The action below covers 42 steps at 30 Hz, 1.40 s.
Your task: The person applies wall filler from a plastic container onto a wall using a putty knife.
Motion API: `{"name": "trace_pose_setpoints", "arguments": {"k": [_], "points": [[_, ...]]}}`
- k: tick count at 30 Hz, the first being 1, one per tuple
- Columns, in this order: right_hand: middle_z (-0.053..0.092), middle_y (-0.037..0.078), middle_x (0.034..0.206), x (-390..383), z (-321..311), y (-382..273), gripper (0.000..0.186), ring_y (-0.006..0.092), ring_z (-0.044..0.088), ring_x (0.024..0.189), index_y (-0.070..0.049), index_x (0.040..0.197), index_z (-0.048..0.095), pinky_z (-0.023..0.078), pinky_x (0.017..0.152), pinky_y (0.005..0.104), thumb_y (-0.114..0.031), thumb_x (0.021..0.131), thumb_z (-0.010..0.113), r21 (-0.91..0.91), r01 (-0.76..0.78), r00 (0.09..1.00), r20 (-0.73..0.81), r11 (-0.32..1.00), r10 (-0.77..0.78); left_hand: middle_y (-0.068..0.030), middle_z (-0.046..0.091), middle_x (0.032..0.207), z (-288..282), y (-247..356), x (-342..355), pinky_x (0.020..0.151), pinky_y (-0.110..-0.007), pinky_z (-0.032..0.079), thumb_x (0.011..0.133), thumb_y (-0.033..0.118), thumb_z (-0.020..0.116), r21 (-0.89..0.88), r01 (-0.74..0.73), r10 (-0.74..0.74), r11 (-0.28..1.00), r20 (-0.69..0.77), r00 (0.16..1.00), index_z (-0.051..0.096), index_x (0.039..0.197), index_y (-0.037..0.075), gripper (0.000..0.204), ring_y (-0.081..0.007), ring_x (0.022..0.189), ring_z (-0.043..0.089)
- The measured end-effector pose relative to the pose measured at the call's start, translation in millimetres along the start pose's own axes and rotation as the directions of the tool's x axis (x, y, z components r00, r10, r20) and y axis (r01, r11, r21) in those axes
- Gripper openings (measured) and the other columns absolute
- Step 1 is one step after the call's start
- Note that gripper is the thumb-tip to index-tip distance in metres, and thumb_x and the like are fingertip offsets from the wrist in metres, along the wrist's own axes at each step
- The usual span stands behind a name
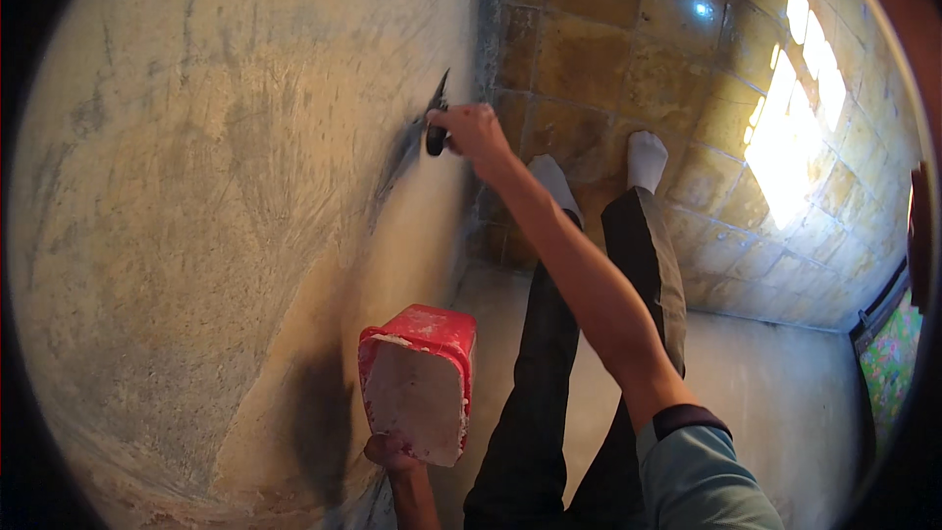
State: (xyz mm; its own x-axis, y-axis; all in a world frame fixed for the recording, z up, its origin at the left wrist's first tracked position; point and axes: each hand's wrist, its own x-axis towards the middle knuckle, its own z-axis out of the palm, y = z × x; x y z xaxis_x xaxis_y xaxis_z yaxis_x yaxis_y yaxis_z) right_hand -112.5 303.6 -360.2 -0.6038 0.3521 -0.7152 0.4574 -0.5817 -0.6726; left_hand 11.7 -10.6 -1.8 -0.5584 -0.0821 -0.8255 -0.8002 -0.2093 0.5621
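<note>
**Two hands working putty onto a wall**

Two bare hands are sharing the work, seen from above. Nearest, the left hand [388,453] is gripping the underside of a red plastic tub [420,381], its fingers closed around the base and the open mouth tilting toward the camera. White putty is coating the inside. The tub is probably fairly light but smeared and slippery, so holding it low by the base looks safest.

Further out, the right hand [473,130] is wrapping fully around the dark handle of a putty knife [436,116], pressing its thin blade against the grey plastered wall [226,186]. The blade is likely springy; the handle is the sensible place to grip.

Beyond, two feet in white socks [647,159] are standing on a tan tiled floor [628,39].
</note>
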Motion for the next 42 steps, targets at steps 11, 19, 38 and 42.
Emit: {"name": "trace_pose_setpoints", "arguments": {"k": [11,19,38,42], "points": [[0.056,-0.001,0.066,-104.4,1.3,-99.3,0.029,0.0071,0.049,0.061,0.002,0.084,0.069,0.040,0.055,0.0251,-0.027,0.086,0.068,0.209,-0.177,0.984,0.061,0.962,0.168,-0.0161,0.058,0.112,-158.6,20.6,-18.7,0.092,-0.037,0.049,0.065,0.007,0.059,0.467,-0.317,0.256,0.825,0.191,0.948,0.052,0.114,-0.007,0.052,-0.0258,0.104,0.056],[0.059,0.003,0.066,37.3,-56.6,1.7,0.024,0.0108,0.057,0.058,-0.002,0.075,0.067,0.045,0.051,0.0273,-0.024,0.083,0.069,-0.017,-0.188,0.980,-0.065,0.982,0.186,-0.0179,0.059,0.114,-142.7,-22.2,-7.0,0.091,-0.042,0.050,0.064,0.006,0.064,0.327,-0.293,0.294,0.899,0.045,0.955,0.052,0.116,-0.009,0.055,-0.0295,0.104,0.058],[0.056,0.001,0.060,-97.3,2.3,-95.5,0.039,0.0080,0.050,0.056,0.002,0.074,0.068,0.041,0.052,0.0278,-0.036,0.085,0.069,-0.003,-0.067,0.998,-0.005,0.998,0.067,-0.0087,0.061,0.097,-93.4,14.7,-7.1,0.065,-0.031,0.051,0.068,0.019,0.059,0.603,-0.413,0.539,0.682,-0.034,0.841,0.059,0.109,-0.001,0.045,-0.0203,0.081,0.061],[0.058,0.009,0.059,-123.4,-18.0,-92.8,0.040,0.0121,0.052,0.059,0.004,0.076,0.067,0.045,0.056,0.0347,-0.036,0.081,0.070,0.187,-0.128,0.992,0.038,0.974,0.123,-0.0076,0.063,0.093,-151.1,8.9,-12.9,0.062,-0.031,0.049,0.074,0.022,0.061,0.679,-0.390,0.527,0.621,0.007,0.850,0.059,0.106,0.001,0.038,-0.0187,0.077,0.061]]}}
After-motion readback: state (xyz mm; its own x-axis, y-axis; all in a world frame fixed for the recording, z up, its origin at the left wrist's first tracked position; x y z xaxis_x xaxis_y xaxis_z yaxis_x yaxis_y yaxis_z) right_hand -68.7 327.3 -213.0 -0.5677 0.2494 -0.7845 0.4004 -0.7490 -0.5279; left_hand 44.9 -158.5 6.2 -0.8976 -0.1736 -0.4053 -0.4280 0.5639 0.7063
